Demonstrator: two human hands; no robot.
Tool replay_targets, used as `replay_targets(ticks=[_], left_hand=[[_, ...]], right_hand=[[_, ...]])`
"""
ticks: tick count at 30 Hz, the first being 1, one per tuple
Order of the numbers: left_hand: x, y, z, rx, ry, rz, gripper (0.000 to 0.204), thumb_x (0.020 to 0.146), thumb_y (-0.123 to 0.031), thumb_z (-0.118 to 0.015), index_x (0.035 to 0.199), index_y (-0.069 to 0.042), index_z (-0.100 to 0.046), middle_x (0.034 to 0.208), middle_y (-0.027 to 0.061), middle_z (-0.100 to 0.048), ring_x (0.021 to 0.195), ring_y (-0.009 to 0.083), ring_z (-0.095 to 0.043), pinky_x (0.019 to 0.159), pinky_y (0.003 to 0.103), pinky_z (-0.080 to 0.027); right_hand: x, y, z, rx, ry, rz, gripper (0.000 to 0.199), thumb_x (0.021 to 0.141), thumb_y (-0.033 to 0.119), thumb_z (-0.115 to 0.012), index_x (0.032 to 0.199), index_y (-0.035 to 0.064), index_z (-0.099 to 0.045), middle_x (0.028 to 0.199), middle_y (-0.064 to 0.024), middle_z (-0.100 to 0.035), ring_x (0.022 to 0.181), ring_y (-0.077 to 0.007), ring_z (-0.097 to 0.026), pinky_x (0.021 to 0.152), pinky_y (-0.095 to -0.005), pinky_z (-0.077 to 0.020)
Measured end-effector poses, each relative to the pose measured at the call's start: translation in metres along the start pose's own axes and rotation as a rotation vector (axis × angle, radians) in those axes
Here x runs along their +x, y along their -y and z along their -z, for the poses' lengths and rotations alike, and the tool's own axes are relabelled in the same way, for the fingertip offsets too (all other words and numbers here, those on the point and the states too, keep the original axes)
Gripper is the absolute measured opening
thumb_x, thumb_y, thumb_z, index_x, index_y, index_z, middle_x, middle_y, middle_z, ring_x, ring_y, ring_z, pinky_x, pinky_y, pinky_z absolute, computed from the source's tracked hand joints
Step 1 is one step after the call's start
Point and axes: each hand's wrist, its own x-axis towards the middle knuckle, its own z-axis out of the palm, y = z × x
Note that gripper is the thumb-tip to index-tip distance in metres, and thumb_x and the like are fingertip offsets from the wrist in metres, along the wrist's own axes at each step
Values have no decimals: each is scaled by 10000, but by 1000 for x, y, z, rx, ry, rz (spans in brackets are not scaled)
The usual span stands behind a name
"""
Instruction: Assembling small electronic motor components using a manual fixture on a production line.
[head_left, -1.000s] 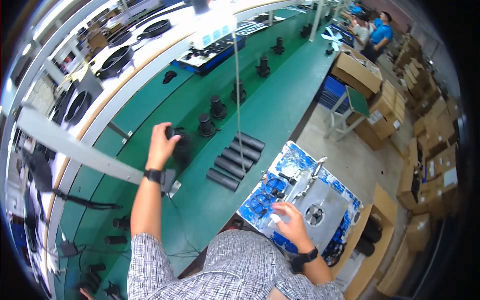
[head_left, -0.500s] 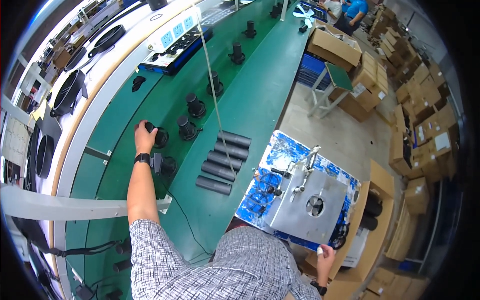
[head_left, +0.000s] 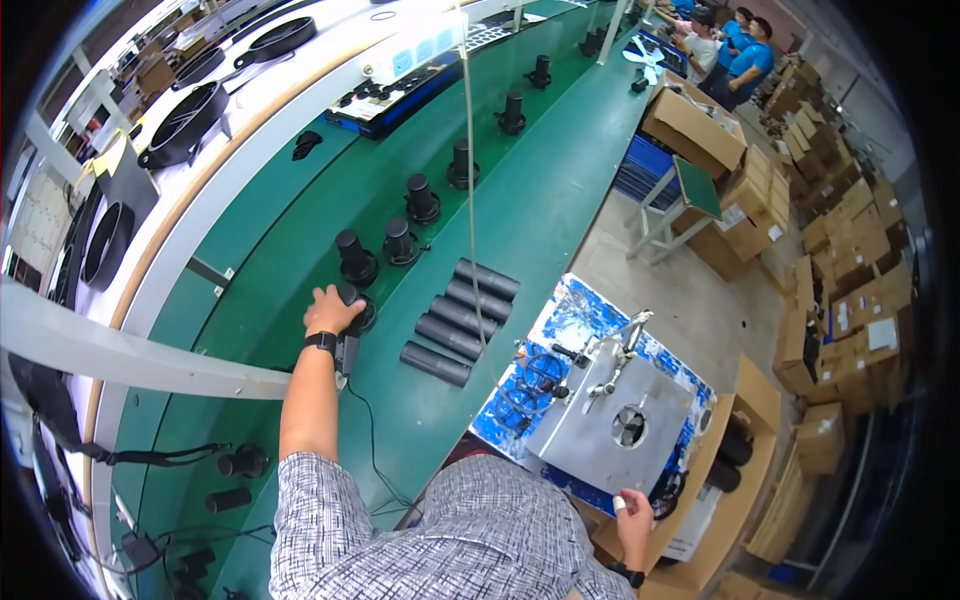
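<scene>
My left hand [head_left: 333, 310] is closed round the top of a black cylindrical part with a wide round base [head_left: 366, 316], the nearest of a row on the green bench. Just beyond it stands a matching black part [head_left: 354, 258], and several more upright ones run away along the bench. Four-sided gaps aside, several dark tubes [head_left: 450, 328] lie side by side to the right of the row. My right hand [head_left: 633, 522], a white cover on one fingertip, hangs half curled near the front corner of a metal box fixture [head_left: 600, 445]. I see nothing held in it.
A white frame bar [head_left: 150, 365] crosses near my left forearm. Cables [head_left: 377, 450] trail over the green bench [head_left: 530, 180]. To the right are a blue, paint-worn stand [head_left: 560, 300], an open carton [head_left: 765, 400] with black parts, a stool [head_left: 697, 188] and stacked cartons. People work at the far end.
My left hand has let go of the farther black part and moved nearer, onto the closest one in the row. The view has shifted slightly; my right hand stays by the metal fixture.
</scene>
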Motion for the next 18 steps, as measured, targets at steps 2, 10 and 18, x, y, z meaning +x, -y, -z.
replay_targets(ticks=[2, 10, 18], left_hand=[[4, 32, -24, -95, 187, -48, 673, 836, -372, -826, 1357, -53, -543, 1430, 221, -544, 1267, 468, -588, 1038, 510, -526], [22, 30, -20, -198, -40, 120, 691, 789, -366, -818, 1280, 32, -540, 1349, 293, -582, 1210, 479, -626, 1001, 527, -550], [27, 60, -5, 6, 33, 313, 773, 786, -526, -828, 1361, -68, -589, 1428, 178, -591, 1298, 392, -608, 1052, 656, -478]], right_hand=[[4, 5, -4, -27, 40, 25, 218, 920, 0, -734, 1136, 3, -705, 981, -60, -755, 793, -107, -681, 719, -263, -555], [-2, -10, -6, -54, 59, 44, 220, 908, 13, -749, 1125, -1, -715, 986, -81, -767, 783, -116, -694, 702, -271, -561], [-13, -17, -14, -85, 6, 44, 247, 877, 81, -800, 1100, 1, -730, 945, -69, -764, 773, -135, -686, 730, -287, -561]])
